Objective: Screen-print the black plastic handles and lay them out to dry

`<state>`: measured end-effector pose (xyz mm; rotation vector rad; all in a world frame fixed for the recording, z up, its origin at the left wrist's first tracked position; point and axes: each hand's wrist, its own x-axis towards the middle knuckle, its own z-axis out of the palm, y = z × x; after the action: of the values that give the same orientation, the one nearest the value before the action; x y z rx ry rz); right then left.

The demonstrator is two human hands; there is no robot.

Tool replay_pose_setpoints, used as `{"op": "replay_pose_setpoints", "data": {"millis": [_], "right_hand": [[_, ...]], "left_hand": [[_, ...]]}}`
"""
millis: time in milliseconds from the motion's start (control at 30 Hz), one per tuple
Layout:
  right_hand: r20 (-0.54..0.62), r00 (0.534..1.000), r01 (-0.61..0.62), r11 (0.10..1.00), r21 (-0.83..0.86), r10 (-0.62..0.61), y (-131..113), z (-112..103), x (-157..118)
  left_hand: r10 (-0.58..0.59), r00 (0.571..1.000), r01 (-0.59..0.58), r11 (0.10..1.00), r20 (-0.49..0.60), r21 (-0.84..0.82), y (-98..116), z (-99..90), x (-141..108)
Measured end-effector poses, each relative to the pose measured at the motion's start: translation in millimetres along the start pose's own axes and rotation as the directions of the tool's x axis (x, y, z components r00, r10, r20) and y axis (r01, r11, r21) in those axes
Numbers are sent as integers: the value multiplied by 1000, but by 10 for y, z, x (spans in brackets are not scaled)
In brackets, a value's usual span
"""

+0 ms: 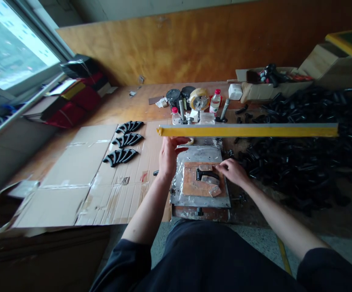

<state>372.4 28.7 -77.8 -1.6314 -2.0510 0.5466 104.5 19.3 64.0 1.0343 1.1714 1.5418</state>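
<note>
A black curved plastic part, like a small handle [208, 174], lies on a brown board [190, 187] among small clear blocks. The board sits on a grey metal plate [204, 153]. At the board's upper right edge is my right hand [233, 171], its fingers loosely bent and their tips beside the blocks, apart from the black part. My left hand [168, 157] is raised at the plate's left side, thumb and fingers apart, just under the left end of a yellow-edged bar [248, 130]. Its upper fingers are partly hidden by the bar.
Three rows of black parts [121, 157] lie on flattened cardboard [69, 166] to the left. A large heap of black parts [297, 162] covers the right side. Behind the plate stand a tape roll [199, 99], a red-capped bottle [215, 101] and dark tubs [173, 97].
</note>
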Motion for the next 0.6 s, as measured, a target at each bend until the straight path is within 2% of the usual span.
{"op": "replay_pose_setpoints", "data": {"millis": [67, 100, 133, 167, 200, 233, 267, 300, 333, 367, 400, 467, 500, 533, 600], "right_hand": [[100, 993, 75, 987, -143, -60, -238, 264, -153], [117, 992, 66, 978, -196, -43, -357, 345, -206], [114, 993, 31, 974, -225, -6, -472, 393, -250], [101, 995, -3, 974, -227, 26, -582, 414, -291], [83, 996, -14, 979, -204, 31, -686, 414, -334], [70, 998, 16, 987, -162, -5, -781, 400, -379], [65, 995, 83, 990, -111, -76, -860, 375, -425], [68, 985, 165, 984, -60, -161, -911, 342, -468], [76, 971, 230, 973, -19, -228, -923, 300, -503], [83, 966, 246, 969, -8, -245, -889, 249, -526], [86, 977, 201, 979, -40, -197, -802, 193, -537], [52, 996, -59, 973, -221, 72, -488, 83, -522], [25, 971, -214, 916, -340, 236, -283, 44, -504], [17, 931, -322, 840, -437, 365, -69, 24, -487], [58, 869, -397, 763, -511, 491, 321, 42, -471]], "left_hand": [[-61, 997, 61, 998, -49, -10, -202, -15, -144], [-167, 986, 167, 986, -29, 6, -335, -29, -277], [-313, 950, 312, 949, 19, 37, -478, -38, -438], [-482, 871, 475, 876, 97, 87, -619, -40, -614], [-619, 771, 607, 785, 151, 122, -747, -34, -788], [-688, 703, 681, 724, 180, 108, -855, -23, -944], [-723, 664, 725, 685, 191, 72, -937, -13, -1067], [-727, 664, 736, 677, 177, 20, -994, -15, -1146], [-709, 690, 719, 695, 147, -19, -1026, -41, -1176], [-681, 725, 686, 727, 104, -24, -1041, -101, -1158], [-648, 760, 648, 762, 46, 15, -1044, -202, -1097], [-560, 823, 567, 792, -100, 228, -1034, -533, -895], [-511, 841, 536, 742, -179, 402, -1030, -746, -782], [-464, 848, 519, 631, -256, 577, -1030, -970, -677], [-404, 834, 502, 272, -376, 821, -1049, -1381, -526]]}}
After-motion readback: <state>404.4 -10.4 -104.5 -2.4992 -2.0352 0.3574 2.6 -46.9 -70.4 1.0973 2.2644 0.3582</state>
